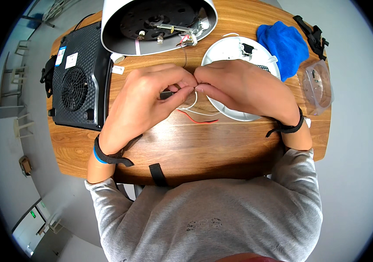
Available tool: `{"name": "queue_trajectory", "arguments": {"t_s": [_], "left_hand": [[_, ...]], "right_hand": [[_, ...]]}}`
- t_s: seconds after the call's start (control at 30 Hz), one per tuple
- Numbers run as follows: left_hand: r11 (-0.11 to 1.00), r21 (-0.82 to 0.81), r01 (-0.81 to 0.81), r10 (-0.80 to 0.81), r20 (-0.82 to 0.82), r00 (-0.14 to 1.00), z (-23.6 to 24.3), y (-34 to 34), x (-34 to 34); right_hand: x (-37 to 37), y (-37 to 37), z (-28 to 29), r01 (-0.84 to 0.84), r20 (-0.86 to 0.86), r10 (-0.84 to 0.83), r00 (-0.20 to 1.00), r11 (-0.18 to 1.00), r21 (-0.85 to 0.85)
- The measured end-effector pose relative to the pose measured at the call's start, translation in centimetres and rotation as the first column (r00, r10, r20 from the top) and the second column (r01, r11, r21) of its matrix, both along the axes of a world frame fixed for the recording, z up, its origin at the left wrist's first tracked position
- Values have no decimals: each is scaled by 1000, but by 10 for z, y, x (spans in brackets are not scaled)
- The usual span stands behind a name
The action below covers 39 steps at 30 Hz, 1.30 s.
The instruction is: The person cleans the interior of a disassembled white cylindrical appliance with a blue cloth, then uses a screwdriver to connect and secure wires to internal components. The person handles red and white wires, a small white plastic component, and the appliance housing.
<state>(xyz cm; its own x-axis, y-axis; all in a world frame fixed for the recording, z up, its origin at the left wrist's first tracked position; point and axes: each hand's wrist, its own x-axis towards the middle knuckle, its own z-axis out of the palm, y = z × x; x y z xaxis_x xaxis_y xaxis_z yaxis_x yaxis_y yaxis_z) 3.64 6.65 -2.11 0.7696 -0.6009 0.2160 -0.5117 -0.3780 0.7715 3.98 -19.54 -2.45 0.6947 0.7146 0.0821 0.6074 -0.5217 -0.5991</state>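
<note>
My left hand (149,89) and my right hand (249,85) meet fingertip to fingertip over the table, both pinched closed. Between them is a thin white wire (196,99), whose loop hangs below the fingertips. A small dark piece (166,94) shows inside the curl of my left fingers; its kind is hidden. Just below the hands, a red and black wire (199,121) lies on the wood. Beyond them stands an open white housing (108,30) with a dark inside and small metal parts. My right hand hangs over a round white cover (243,115), partly hiding it.
At the left lies a black flat appliance (79,78) with a round fan grille. A blue cloth (284,48), a clear plastic tub (318,87) holding small parts and a black strap (311,37) are at the right. Another black strap (157,174) crosses the near table edge.
</note>
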Motion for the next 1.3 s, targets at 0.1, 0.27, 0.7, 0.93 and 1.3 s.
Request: {"name": "queue_trajectory", "arguments": {"t_s": [0.1,0.27,0.7,0.93,1.3], "left_hand": [[999,37,4,-3,-16,1000,-1,-1,-2],[998,52,25,-20,-97,995,-5,-7,-5],[992,108,72,-61,-101,993,3,-17,-12],[1000,4,-18,18,-138,990,3,-25,-17],[991,135,10,7,-121,993,2,-33,-18]], "right_hand": [[2,-3,-3,-23,17,24,1000,999,-22],[8,-2,0,-62,-96,51,994,992,-112],[-6,-14,-6,-92,-12,92,996,995,-37],[-10,-20,-7,-64,257,18,966,983,173],[-30,-50,-14,164,275,-80,958,940,-298]]}}
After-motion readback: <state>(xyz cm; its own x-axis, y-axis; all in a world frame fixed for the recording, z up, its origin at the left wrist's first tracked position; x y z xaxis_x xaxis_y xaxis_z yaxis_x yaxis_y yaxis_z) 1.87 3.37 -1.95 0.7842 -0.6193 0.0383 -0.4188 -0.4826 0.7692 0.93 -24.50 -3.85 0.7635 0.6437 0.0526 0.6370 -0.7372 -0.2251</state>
